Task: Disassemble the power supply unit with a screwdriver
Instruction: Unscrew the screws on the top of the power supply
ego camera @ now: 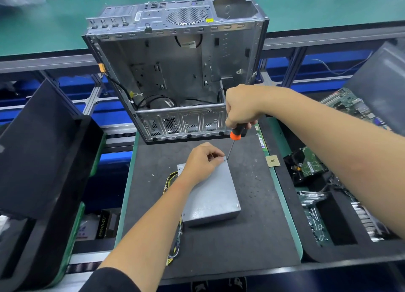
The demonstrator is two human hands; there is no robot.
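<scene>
Flat grey metal power supply box (211, 193) lies on the dark work mat (252, 226) — long axis running away from the person. Left hand (202, 161) pinches at its far corner. Right hand (241, 105) grips orange-black screwdriver (235, 133) — tip down at that corner.

Head view looks steeply down, close over the mat (241, 237)

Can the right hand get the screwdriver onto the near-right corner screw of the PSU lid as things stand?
Probably yes. That screw lies bare on the power supply unit; the left hand rests at the far end, and the right hand holds the screwdriver above.
</scene>
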